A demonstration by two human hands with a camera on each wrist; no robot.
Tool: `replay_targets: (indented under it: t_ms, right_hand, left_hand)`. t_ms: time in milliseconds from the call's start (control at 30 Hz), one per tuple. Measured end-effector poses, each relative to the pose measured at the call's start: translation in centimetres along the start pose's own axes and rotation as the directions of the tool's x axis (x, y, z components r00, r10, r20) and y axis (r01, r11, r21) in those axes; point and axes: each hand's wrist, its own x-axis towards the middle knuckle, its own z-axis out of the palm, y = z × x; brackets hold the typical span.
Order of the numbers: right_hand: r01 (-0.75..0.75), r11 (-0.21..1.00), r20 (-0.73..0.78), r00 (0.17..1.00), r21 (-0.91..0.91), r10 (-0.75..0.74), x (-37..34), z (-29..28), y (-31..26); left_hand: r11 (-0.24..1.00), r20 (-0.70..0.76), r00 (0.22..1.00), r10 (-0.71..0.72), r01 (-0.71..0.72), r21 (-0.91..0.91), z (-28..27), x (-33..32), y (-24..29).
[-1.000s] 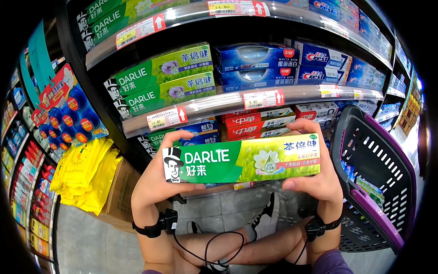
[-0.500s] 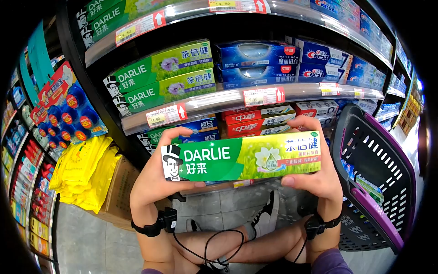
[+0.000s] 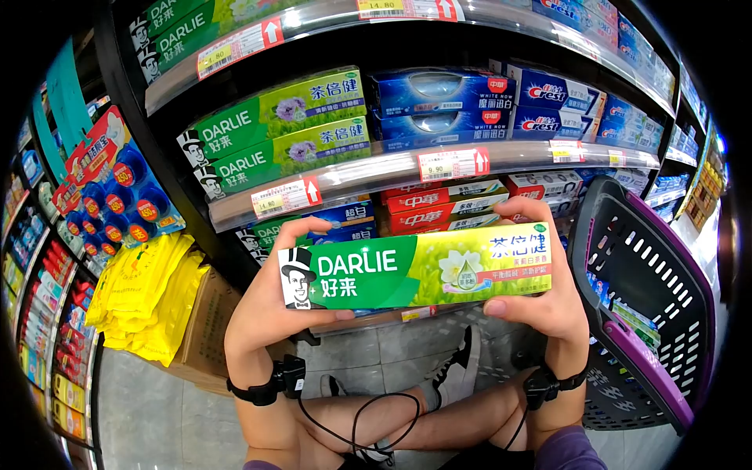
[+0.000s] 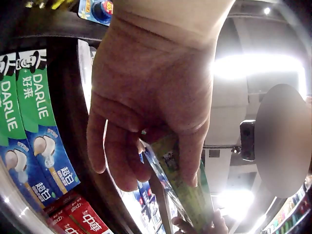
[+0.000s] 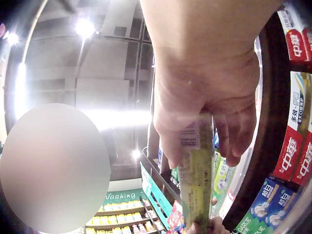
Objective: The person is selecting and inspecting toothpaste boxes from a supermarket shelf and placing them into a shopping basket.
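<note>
A green and yellow Darlie toothpaste box [image 3: 368, 270] is held level between both hands, its printed front turned toward the head camera. My left hand [image 3: 257, 309] grips the end with the top-hat figure, thumb along the lower edge and fingers behind and above. At the other end my right hand [image 3: 558, 309] grips it the same way, thumb below and index finger over the top corner. In the right wrist view a narrow side of the toothpaste box [image 5: 197, 170] shows a barcode. The back of the box is hidden in the head view.
Shelves ahead carry Darlie boxes [image 3: 274, 129], blue toothpaste boxes [image 3: 439, 98] and red ones [image 3: 427, 215]. A dark basket [image 3: 666, 313] with purple handles stands at the right, with boxes inside. Yellow bags [image 3: 145, 301] lie on a carton [image 3: 205, 329] at the left.
The toothpaste box has risen very slightly in the head view over the last second. Both hands keep the same grip on its ends.
</note>
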Motion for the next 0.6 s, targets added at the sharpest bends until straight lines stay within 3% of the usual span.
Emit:
replay_targets:
  t_ms: [267, 367, 467, 500, 567, 600]
  right_hand:
    - [0.012, 1.000, 0.009, 1.000, 0.001, -0.012, -0.1, -0.3, 0.3]
    - [-0.017, 0.996, 0.012, 1.000, 0.082, 0.016, 0.1, -0.1, 0.6]
    - [0.078, 0.997, 0.001, 0.997, 0.020, -0.078, 0.5, -0.3, 0.9]
    - [0.130, 0.989, 0.022, 0.991, -0.076, -0.129, 0.6, -0.6, 0.9]
    - [0.182, 0.969, 0.048, 0.983, -0.170, -0.176, 0.7, -0.7, 1.1]
    - [0.190, 0.960, 0.029, 0.982, -0.204, -0.189, 0.8, -0.7, 1.3]
  left_hand:
    - [1.000, -0.011, 1.000, -0.027, 0.027, 0.004, 0.1, -0.3, 0.9]
    - [1.000, -0.031, 1.000, -0.002, 0.003, 0.030, 0.1, -0.3, 0.6]
    - [1.000, 0.001, 1.000, 0.002, -0.002, -0.013, -0.2, -0.2, -0.2]
    - [1.000, 0.001, 1.000, 0.002, -0.002, -0.013, -0.1, -0.1, -0.5]
    - [0.990, -0.006, 0.990, 0.143, -0.143, -0.012, 0.1, 0.2, -0.7]
    - [0.990, -0.006, 0.990, 0.143, -0.143, -0.011, 0.1, 0.2, -0.7]
